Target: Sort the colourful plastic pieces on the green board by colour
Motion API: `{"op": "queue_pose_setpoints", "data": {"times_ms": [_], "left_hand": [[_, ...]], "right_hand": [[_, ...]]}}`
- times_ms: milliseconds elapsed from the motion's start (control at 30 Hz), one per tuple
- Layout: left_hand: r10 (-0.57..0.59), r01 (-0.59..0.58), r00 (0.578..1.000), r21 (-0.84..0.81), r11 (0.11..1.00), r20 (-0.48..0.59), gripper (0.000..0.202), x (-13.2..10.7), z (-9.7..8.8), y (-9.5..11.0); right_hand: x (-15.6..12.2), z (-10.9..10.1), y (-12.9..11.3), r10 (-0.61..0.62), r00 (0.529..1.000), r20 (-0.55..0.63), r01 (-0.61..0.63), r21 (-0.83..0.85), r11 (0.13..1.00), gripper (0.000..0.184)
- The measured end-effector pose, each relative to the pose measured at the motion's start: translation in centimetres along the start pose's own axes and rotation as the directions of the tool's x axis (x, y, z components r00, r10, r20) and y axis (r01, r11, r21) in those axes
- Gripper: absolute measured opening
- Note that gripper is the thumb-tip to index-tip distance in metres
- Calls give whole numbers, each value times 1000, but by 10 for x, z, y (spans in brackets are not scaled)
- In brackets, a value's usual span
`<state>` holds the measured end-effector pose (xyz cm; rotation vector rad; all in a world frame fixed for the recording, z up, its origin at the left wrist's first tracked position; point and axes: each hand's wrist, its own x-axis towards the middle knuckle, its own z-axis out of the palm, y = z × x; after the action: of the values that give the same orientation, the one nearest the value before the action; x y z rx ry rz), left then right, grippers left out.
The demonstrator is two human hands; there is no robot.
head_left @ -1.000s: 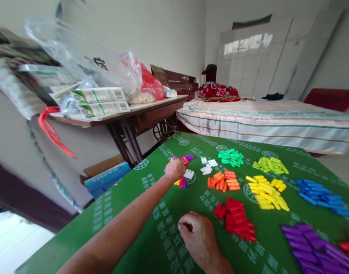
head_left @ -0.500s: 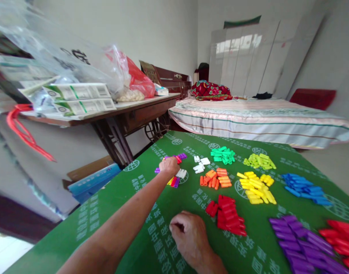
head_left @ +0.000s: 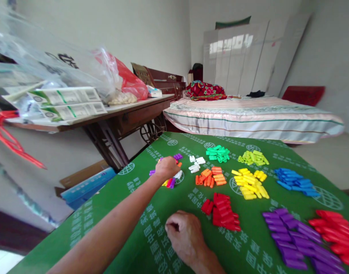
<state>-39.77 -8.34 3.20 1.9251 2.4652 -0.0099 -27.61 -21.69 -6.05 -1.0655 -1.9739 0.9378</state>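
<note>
My left hand [head_left: 166, 167] reaches far over the green table to a small group of mixed-colour plastic pieces [head_left: 171, 183], purple, red, yellow, white and orange. Its back faces me and hides the fingers, so what they grip is out of sight. Near the front of the table rests my right hand [head_left: 186, 236], loosely curled into a fist with nothing visible in it. Red tube-like pieces [head_left: 225, 213] lie just right of that hand. Beside the left hand are white pieces [head_left: 195, 166] and orange pieces [head_left: 210, 177].
Sorted piles spread rightward: green [head_left: 218, 153], lime [head_left: 253, 157], yellow [head_left: 250, 184], blue [head_left: 295, 182], purple [head_left: 298, 239] and more red pieces [head_left: 335, 232]. A wooden sewing table [head_left: 129, 116] with bags and boxes stands at left. Behind lies a bed [head_left: 248, 118].
The whole view has shifted slightly to the left. My left hand stays over the mixed group, with an orange piece now showing at its right edge. The right hand keeps its curled pose.
</note>
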Motion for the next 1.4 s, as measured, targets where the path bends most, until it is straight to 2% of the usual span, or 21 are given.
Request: {"op": "queue_pose_setpoints", "data": {"times_ms": [133,333,467,600,733,833,933,1067,1200,1300,1400], "left_hand": [[217,-214,975,-61,975,46,25,-14,2,38],[337,-333,940,-76,940,51,24,-16,13,90],[374,-370,927,-67,926,44,23,-8,20,107],[382,-380,924,-74,922,19,24,-5,25,108],[362,-363,932,-83,928,-30,24,-6,21,92],[318,-321,947,-74,944,-52,24,-7,13,67],[233,-236,970,-49,970,-67,24,-4,4,29],[40,-41,997,-6,999,-64,23,6,-5,-32],[-110,111,994,15,994,-28,23,17,0,-79],[-129,129,992,5,992,15,22,22,11,-90],[-119,119,993,-6,993,29,23,27,20,-86]], "right_hand": [[0,1,0,4,1000,0,-4,-23,1000,18],[1,2,4,4,1000,31,-3,-38,999,18],[2,1,4,-5,1000,21,6,-55,998,18],[2,0,3,-5,1000,21,6,-54,999,19],[2,0,3,9,1000,21,-8,-40,999,18],[1,0,2,9,1000,25,-8,-24,1000,19],[-1,-1,0,18,999,26,-18,-15,1000,19],[-2,-1,-1,20,999,31,-20,-8,1000,19],[-3,0,0,23,999,30,-23,8,1000,18],[-3,2,1,29,999,26,-29,12,1000,19],[-2,2,2,24,999,24,-24,12,1000,20]]}}
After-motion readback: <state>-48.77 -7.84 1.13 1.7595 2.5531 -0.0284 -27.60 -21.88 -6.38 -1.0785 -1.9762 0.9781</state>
